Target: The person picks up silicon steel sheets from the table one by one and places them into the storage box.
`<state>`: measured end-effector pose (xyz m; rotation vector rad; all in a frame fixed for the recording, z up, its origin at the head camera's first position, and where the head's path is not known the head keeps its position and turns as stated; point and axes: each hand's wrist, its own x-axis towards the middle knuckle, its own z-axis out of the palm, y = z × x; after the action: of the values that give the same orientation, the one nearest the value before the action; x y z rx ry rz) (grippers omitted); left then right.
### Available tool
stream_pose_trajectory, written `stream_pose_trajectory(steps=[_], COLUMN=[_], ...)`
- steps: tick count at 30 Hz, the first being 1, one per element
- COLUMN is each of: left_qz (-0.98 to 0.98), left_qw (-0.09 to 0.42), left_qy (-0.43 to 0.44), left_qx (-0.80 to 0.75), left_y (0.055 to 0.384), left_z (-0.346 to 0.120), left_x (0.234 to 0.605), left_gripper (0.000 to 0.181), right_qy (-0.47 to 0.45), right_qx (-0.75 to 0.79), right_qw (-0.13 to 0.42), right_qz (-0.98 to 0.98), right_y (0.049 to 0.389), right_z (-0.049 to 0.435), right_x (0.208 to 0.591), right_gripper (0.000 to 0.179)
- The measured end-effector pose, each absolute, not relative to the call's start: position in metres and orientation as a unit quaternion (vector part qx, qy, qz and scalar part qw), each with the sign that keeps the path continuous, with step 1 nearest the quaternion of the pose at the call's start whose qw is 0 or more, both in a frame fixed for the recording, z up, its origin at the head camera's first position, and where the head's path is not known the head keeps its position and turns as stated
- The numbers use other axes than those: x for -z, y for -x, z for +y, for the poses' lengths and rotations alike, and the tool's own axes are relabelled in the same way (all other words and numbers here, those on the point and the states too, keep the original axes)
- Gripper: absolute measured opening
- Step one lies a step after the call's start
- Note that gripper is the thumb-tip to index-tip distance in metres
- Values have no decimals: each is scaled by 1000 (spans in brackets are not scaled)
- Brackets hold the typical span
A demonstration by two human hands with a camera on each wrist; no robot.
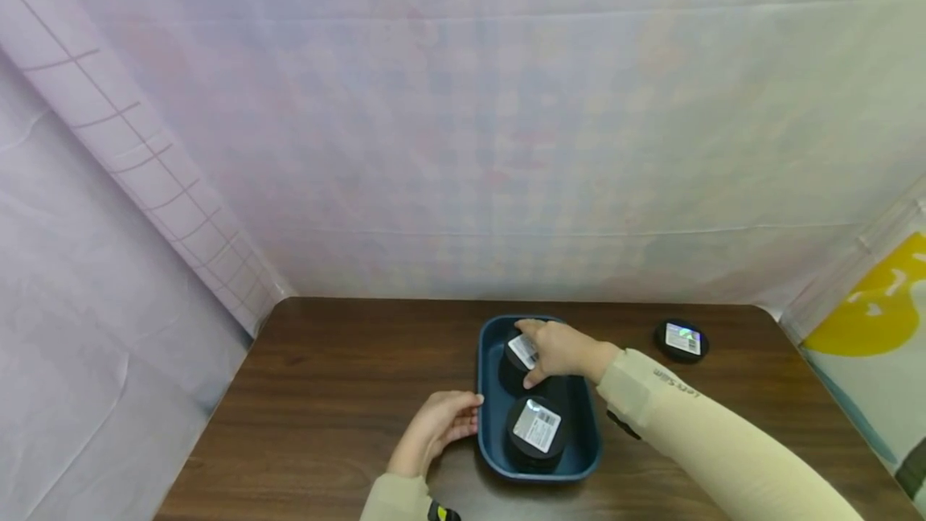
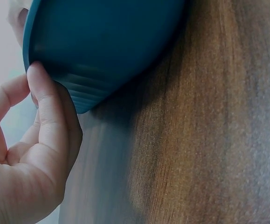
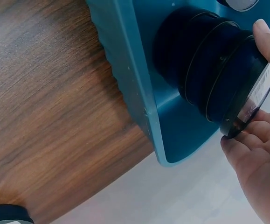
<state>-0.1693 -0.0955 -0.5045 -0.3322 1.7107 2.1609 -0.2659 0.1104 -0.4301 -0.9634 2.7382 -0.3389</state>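
A blue rectangular tray (image 1: 581, 404) holds two stacks of flat, round black containers with white barcode labels. At its left side my left hand (image 1: 444, 422) pinches the rim between thumb and fingers; the left wrist view shows the fingertips on the edge of the tray (image 2: 107, 37). My right hand (image 1: 563, 350) reaches over the tray and grips the top container of the rear stack (image 1: 522, 352), thumb on one side and fingers on the other. In the right wrist view that stack (image 3: 204, 60) leans slightly. The front stack (image 1: 537, 427) stands in the tray's near half.
Another black round container (image 1: 682, 341) lies on the brown wooden table (image 1: 325, 392), right of the tray near the back edge. Pale patterned cloth (image 1: 492, 143) hangs behind the table, with more cloth at both sides.
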Motion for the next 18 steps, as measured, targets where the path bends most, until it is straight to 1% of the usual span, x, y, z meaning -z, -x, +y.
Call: stream_pose_trajectory(steps=[12,18], left_qz=[604,607], left_qw=[182,183], left_qy=[118,118], left_qx=[-767,-765], left_y=[172,173], left_z=[-98,-99], left_x=[507,508], left_gripper=[13,14], right_qy=[313,321], right_qx=[113,106], right_qw=[127,122], right_qz=[934,933], right_y=[266,265], right_z=[109,111], right_x=[429,432], right_gripper=[92,94])
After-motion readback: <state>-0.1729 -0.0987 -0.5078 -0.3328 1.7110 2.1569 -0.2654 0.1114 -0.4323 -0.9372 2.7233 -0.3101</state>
